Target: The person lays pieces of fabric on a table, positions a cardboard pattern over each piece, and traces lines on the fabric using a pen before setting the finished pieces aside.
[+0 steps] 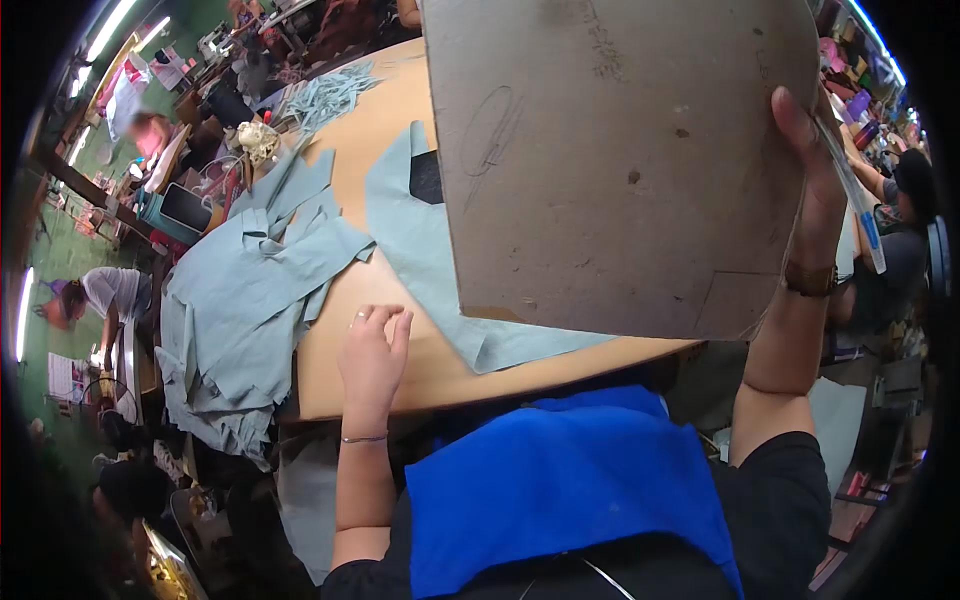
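A large brown cardboard sheet with pencil marks is raised over the table. My right hand grips its right edge, the thumb on the near face; the other fingers are behind it. A clear pen with a blue part shows beside that hand. My left hand is over the table near its front edge, fingers loosely curled, touching no cloth. Pale blue-green cloth lies flat, partly hidden under the cardboard, with a dark piece at its top. More cut cloth is heaped at the left, hanging over the edge.
The tan table spans the middle. Thin cloth strips are piled at its far end. A teal bin stands at the left. A person bends at the far left; another person sits at the right.
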A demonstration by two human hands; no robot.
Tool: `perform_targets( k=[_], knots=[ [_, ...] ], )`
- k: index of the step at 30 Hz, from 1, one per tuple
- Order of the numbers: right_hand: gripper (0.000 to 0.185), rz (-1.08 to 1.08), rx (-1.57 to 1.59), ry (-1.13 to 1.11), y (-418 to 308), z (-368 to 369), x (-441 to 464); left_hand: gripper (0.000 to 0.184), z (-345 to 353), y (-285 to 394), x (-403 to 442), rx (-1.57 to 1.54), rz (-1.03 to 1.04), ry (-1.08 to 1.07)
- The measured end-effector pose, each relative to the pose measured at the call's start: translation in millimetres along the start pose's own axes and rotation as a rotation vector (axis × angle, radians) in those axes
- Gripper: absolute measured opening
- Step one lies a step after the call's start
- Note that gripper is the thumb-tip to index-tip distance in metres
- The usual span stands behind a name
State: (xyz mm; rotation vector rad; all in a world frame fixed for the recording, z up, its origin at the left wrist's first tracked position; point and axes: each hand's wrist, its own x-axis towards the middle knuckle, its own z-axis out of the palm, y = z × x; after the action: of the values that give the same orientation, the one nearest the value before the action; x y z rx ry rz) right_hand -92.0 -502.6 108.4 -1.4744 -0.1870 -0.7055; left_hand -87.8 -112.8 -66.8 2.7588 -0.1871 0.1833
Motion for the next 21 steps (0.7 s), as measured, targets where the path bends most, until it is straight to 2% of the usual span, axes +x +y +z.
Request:
perform_targets(
  k=[1, 3, 5, 7, 11, 13, 16, 19, 20, 21],
  knots=[
    [0.046, 0.002, 0.004, 0.019, 0.6, 5.4, 1.1, 0.029, -5.7, 8.7, 3.0, -0.052, 0.033, 0.063],
    [0.043, 0.014, 0.087, -0.035, 0.6, 13.0, 3.3, 0.036, -2.9, 26.7, 13.6, -0.073, 0.268, 0.112],
    [0.042, 0.009, 0.118, -0.05, -0.1, 18.6, 5.7, 0.046, 20.8, 30.8, 38.3, 0.093, 0.584, 0.035],
    [0.042, -0.017, 0.094, -0.017, -2.1, 15.8, 10.4, 0.055, 51.6, 34.1, 60.7, -0.079, 0.61, 0.087],
    [0.04, -0.042, 0.094, 0.035, -17.3, -3.8, 15.3, 0.056, 52.7, 24.3, 82.7, 0.154, 0.433, -0.241],
    [0.037, -0.038, 0.101, 0.084, -27.1, -6.4, 8.4, 0.056, 22.6, 24.1, 81.9, 0.181, 0.356, -0.401],
    [0.04, -0.056, -0.053, 0.136, -30.7, -19.9, 2.8, 0.051, 0.9, -1.9, 73.0, 0.371, 0.322, -0.405],
    [0.039, -0.027, -0.041, 0.056, -27.9, -19.7, 1.6, 0.05, -4.3, -18.4, 66.3, 0.427, 0.287, -0.25],
    [0.039, -0.002, -0.003, 0.036, -25.6, -17.9, 1.5, 0.042, -2.5, -16.9, 67.2, 0.375, 0.29, -0.175],
    [0.039, 0.044, 0.085, 0.027, -20.8, -11.3, 2.7, 0.043, 2.4, -11.2, 70.6, 0.315, 0.399, -0.041]
  ],
)
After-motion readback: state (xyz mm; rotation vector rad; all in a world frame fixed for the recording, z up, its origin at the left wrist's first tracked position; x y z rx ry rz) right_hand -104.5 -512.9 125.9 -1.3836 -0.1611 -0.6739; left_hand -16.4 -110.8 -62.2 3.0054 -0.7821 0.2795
